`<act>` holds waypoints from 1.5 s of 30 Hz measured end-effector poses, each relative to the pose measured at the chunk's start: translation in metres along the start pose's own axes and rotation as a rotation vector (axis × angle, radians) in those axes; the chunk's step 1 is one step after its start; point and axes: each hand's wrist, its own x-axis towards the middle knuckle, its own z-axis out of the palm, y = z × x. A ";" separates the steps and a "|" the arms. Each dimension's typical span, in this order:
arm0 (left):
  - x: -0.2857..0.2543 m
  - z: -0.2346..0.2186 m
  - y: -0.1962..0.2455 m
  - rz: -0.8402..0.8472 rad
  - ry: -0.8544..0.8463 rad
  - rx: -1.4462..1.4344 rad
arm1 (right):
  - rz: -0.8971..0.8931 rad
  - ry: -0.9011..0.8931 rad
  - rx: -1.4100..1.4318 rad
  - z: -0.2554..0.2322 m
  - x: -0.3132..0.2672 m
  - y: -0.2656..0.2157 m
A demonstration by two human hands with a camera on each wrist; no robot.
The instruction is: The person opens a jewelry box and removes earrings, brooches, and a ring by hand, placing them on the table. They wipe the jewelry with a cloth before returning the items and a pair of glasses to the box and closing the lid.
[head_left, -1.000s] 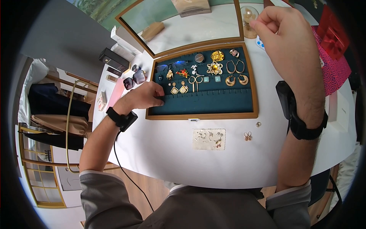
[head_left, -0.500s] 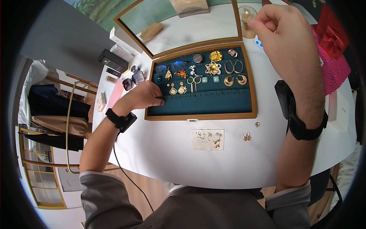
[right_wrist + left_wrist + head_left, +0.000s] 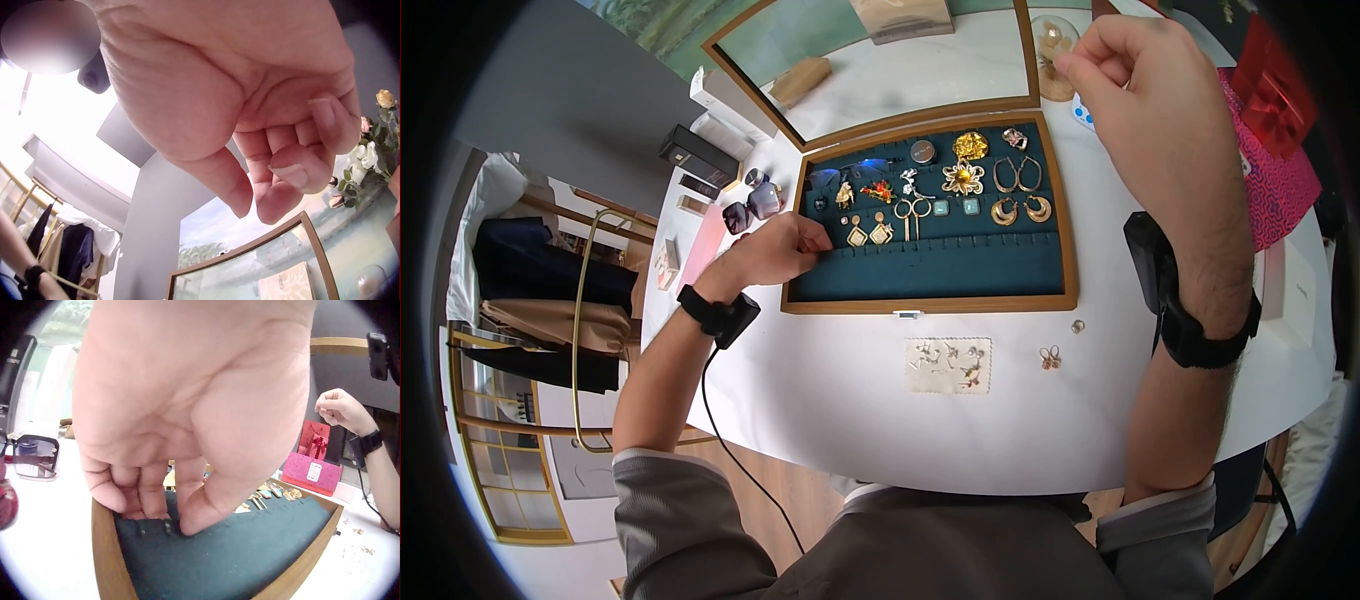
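Note:
My left hand (image 3: 770, 255) is over the left part of a wooden jewelry case (image 3: 1065, 275), its fingers bent down. In the left wrist view the fingertips (image 3: 194, 524) are right at the dark green lining (image 3: 231, 556), close to its slots; I cannot tell whether they pinch something small. Nearest this hand are diamond-shaped earrings (image 3: 857, 233). My right hand (image 3: 1145, 90) is raised beyond the case's right side, fingers loosely curled. In the right wrist view its thumb and index tips stand apart with nothing visible between them.
The case's glass lid (image 3: 880, 85) stands open. Brooches (image 3: 963, 179), hoop earrings (image 3: 1037, 209) and scissors (image 3: 914, 212) lie inside. In front are a card of earrings (image 3: 948, 366), a ring (image 3: 1078, 326) and a pair of earrings (image 3: 1051, 357). Sunglasses (image 3: 752, 206) lie left; a glass dome (image 3: 1055, 58) stands behind.
My left hand's fingers have drawn in and shifted slightly up and back; its thumb, seen earlier below the fingers, is now tucked from the head view. The right hand stays put.

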 end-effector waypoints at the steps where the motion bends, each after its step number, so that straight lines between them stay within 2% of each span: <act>1: 0.000 0.000 0.000 0.000 0.000 0.000 | 0.000 0.001 0.004 0.000 0.000 0.000; 4: 0.000 -0.001 -0.002 0.038 -0.019 0.020 | -0.003 0.002 0.014 0.001 0.000 -0.001; 8: 0.005 0.003 -0.011 0.085 0.057 0.094 | 0.004 0.007 0.017 0.001 0.000 0.000; 9: 0.005 0.004 -0.013 0.083 0.101 0.124 | 0.005 0.007 0.017 -0.004 -0.003 -0.017; 11: 0.006 0.003 -0.015 0.097 0.120 0.092 | 0.196 0.029 -0.060 -0.021 -0.009 -0.064; 13: 0.008 0.002 -0.015 0.111 0.140 0.060 | 0.194 0.006 -0.056 -0.023 -0.008 -0.062; 15: 0.008 0.001 -0.010 0.001 0.255 -0.055 | 0.191 -0.018 -0.049 -0.026 -0.006 -0.064; 17: 0.007 -0.003 0.000 -0.034 0.298 -0.027 | 0.271 -0.067 0.029 -0.031 -0.003 -0.067; 19: 0.007 -0.003 0.003 -0.068 0.340 0.001 | 0.234 -0.030 -0.016 -0.021 -0.005 -0.062; 22: 0.010 0.000 -0.004 -0.042 0.365 0.023 | 0.184 0.027 -0.054 -0.020 -0.008 -0.062; 23: 0.011 0.002 -0.008 0.008 0.349 -0.047 | 0.169 0.046 -0.047 -0.020 -0.009 -0.063; 24: 0.012 0.004 -0.012 0.058 0.333 -0.118 | 0.170 0.046 -0.047 -0.020 -0.008 -0.061; 28: 0.015 0.009 -0.017 0.050 0.322 -0.127 | 0.196 0.009 -0.041 -0.021 -0.008 -0.063; 30: 0.016 0.011 -0.017 0.146 0.384 -0.114 | 0.199 0.019 -0.046 -0.022 -0.009 -0.065; 34: 0.012 0.011 -0.007 0.122 0.425 -0.100 | 0.203 -0.005 -0.056 -0.020 -0.007 -0.062; 40: 0.011 0.008 0.000 0.076 0.400 0.052 | 0.190 -0.020 -0.055 -0.025 -0.007 -0.063; 42: 0.013 0.011 -0.003 0.171 0.451 0.079 | 0.182 -0.048 -0.056 -0.025 -0.007 -0.062; 45: 0.013 0.011 -0.001 0.173 0.448 0.123 | 0.189 -0.009 -0.063 -0.021 -0.009 -0.064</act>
